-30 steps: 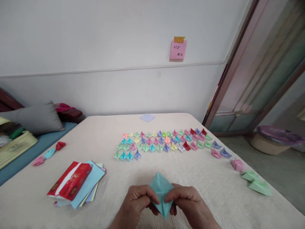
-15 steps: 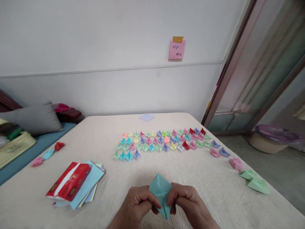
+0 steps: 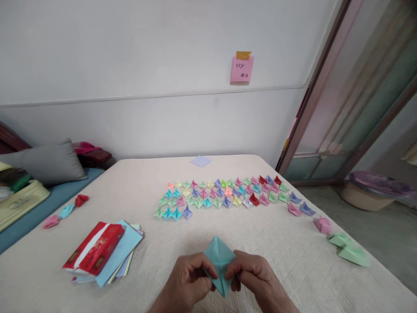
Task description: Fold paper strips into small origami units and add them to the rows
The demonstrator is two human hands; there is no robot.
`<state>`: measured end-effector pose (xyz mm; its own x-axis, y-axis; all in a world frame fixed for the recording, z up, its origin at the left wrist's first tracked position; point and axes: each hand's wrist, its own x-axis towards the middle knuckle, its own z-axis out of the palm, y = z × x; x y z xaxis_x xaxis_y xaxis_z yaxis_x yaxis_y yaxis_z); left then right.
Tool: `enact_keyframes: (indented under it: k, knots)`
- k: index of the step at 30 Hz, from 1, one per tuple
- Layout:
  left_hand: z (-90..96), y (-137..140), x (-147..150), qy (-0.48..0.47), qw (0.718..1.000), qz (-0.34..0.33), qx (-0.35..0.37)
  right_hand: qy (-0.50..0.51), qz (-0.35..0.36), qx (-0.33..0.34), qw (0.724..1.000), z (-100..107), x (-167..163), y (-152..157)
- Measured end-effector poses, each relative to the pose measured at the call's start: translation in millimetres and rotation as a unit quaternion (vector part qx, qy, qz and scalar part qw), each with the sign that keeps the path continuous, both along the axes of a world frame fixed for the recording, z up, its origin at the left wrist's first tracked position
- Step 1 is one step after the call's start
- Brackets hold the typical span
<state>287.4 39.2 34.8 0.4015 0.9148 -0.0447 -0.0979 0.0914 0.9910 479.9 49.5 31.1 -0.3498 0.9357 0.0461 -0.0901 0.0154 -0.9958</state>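
A light teal piece of folded origami paper (image 3: 220,256), diamond-shaped with a crease down its middle, is held up above the near part of the white cloth. My left hand (image 3: 192,278) pinches its left edge between thumb and fingers. Gripping the right side, my right hand (image 3: 254,276) has its fingertips on the paper's front face near the central crease. Beyond both hands stand rows of small folded paper boats (image 3: 207,202) in many colours.
At left, a red tissue pack (image 3: 97,248) lies on a stack of coloured paper (image 3: 122,252). More folded pieces, including a pink one (image 3: 323,224) and a green one (image 3: 354,255), line the right edge. A lilac sheet (image 3: 200,161) lies at the back.
My right fingertips have shifted slightly left across the paper toward its central crease. The paper's lower tip has risen a little and moved left. Both hands keep their grip.
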Motion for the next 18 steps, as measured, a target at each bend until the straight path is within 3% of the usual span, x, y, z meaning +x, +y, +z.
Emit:
enact_keyframes:
  k: [4,13,15,18]
  knots:
    - [-11.2,0.5,2.6,0.007,1.0,0.012,-0.002,-0.025,0.0,0.009,1.0,-0.4,0.6,-0.5]
    - [-34.9,1.2,20.2,0.039,0.991,0.128,0.016,-0.146,-0.02,0.077,0.986,1.6,-5.0,-2.5]
    - [-35.5,2.0,20.7,0.038,0.989,0.145,0.011,-0.109,-0.036,0.052,0.992,-6.4,-6.4,-2.0]
    - [-34.5,3.5,18.3,0.043,0.984,0.173,0.011,0.04,-0.051,-0.021,0.998,-21.3,-10.9,0.7]
